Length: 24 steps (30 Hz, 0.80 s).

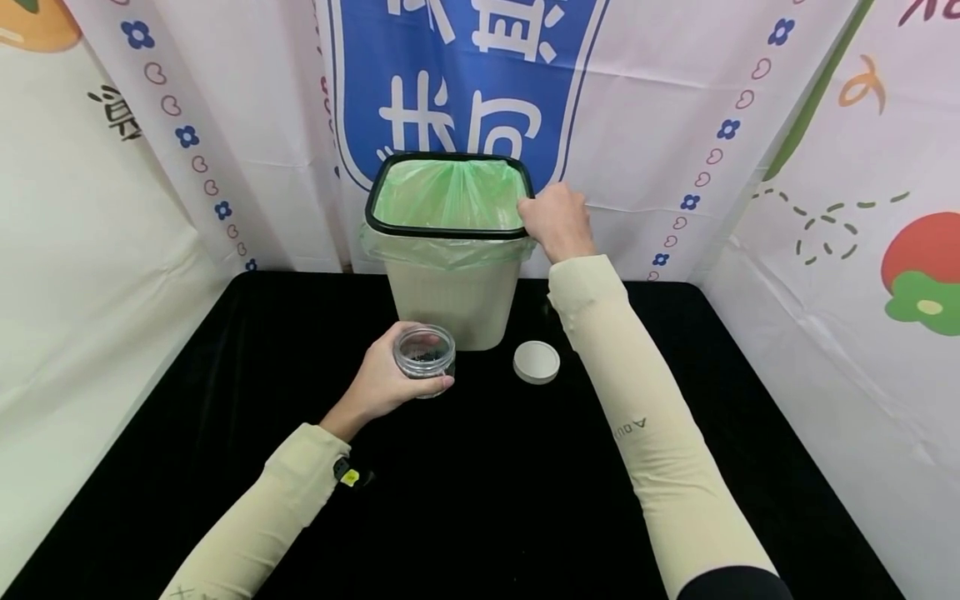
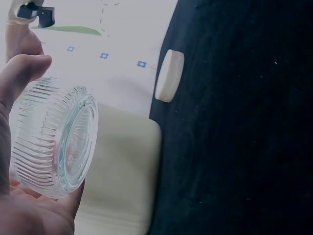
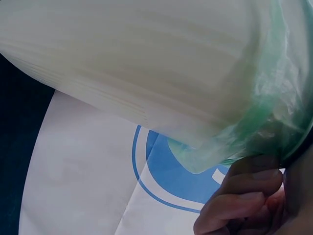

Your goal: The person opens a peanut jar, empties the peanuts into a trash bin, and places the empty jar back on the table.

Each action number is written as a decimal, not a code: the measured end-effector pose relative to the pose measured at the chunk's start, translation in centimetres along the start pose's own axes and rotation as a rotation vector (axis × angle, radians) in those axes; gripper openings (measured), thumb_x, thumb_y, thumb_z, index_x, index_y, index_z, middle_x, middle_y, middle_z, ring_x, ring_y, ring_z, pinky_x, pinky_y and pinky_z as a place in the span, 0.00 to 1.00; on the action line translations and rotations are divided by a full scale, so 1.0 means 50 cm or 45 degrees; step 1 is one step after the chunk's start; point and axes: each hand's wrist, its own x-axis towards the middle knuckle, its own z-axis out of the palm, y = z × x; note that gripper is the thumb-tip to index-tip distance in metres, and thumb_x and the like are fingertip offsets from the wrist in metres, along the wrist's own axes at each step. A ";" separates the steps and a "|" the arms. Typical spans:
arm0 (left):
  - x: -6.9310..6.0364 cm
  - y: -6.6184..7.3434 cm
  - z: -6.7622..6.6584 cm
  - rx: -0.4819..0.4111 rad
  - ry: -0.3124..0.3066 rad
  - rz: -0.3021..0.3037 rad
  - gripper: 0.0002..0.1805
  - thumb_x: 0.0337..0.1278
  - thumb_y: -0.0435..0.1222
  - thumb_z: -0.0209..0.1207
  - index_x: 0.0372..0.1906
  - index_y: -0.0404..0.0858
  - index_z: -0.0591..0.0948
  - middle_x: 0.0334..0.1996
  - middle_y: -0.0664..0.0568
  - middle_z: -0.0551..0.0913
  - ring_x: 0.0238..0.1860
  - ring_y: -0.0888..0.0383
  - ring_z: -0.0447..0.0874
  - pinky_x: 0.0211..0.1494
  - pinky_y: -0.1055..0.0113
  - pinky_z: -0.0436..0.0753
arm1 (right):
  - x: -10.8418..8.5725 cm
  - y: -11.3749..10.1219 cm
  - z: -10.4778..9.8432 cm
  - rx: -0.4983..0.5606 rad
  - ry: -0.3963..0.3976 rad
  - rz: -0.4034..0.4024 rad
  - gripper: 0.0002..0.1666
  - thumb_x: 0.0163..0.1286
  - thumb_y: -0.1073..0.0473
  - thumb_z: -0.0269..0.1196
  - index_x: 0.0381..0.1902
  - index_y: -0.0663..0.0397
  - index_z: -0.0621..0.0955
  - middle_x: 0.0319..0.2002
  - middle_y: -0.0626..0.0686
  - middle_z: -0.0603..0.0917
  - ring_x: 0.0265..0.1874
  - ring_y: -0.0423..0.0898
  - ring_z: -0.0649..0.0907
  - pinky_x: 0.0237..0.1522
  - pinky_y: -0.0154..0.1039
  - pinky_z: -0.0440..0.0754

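My left hand (image 1: pixel 386 375) grips a clear glass jar (image 1: pixel 426 364) in front of the bin, thumb along its near side. The jar's mouth has no lid and a little dark matter shows inside; ribbed sides appear in the left wrist view. A pale trash bin (image 1: pixel 453 300) with a black rim (image 1: pixel 450 232) stands at the back, lined with a green translucent bag (image 1: pixel 450 196) folded over its edge. At the bin's right rim my right hand (image 1: pixel 558 218) holds on with curled fingers (image 3: pixel 249 196), partly hidden there.
A round white lid (image 1: pixel 536 362) lies on the black tablecloth (image 1: pixel 480 492), right of the bin's base. Printed white curtains (image 1: pixel 645 125) hang close behind the bin and along both sides of the table.
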 end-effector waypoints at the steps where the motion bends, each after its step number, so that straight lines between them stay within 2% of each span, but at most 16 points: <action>1: 0.000 -0.004 0.002 -0.001 -0.001 -0.010 0.41 0.41 0.40 0.85 0.62 0.40 0.77 0.56 0.46 0.88 0.57 0.50 0.88 0.65 0.54 0.84 | 0.000 0.001 0.000 0.001 0.002 -0.003 0.23 0.76 0.49 0.53 0.18 0.47 0.67 0.15 0.45 0.62 0.14 0.44 0.65 0.16 0.36 0.64; 7: -0.001 -0.027 0.011 0.001 0.006 -0.063 0.41 0.42 0.42 0.84 0.63 0.40 0.77 0.57 0.46 0.87 0.58 0.48 0.87 0.67 0.46 0.82 | -0.001 0.004 -0.002 0.010 0.008 -0.005 0.23 0.76 0.49 0.53 0.18 0.46 0.67 0.14 0.45 0.61 0.13 0.43 0.64 0.15 0.37 0.64; 15: -0.003 -0.049 0.018 0.026 0.024 -0.094 0.42 0.41 0.43 0.85 0.63 0.40 0.76 0.58 0.45 0.87 0.59 0.47 0.87 0.68 0.46 0.81 | -0.001 0.000 0.000 0.023 0.003 0.015 0.23 0.76 0.48 0.54 0.19 0.47 0.68 0.16 0.46 0.63 0.14 0.44 0.66 0.16 0.37 0.65; 24: 0.006 -0.064 0.027 -0.043 -0.019 -0.135 0.41 0.44 0.41 0.84 0.64 0.38 0.74 0.60 0.43 0.85 0.62 0.45 0.86 0.71 0.45 0.80 | 0.002 0.000 0.002 0.015 0.008 0.012 0.24 0.76 0.48 0.53 0.18 0.46 0.67 0.14 0.45 0.62 0.13 0.43 0.65 0.15 0.37 0.65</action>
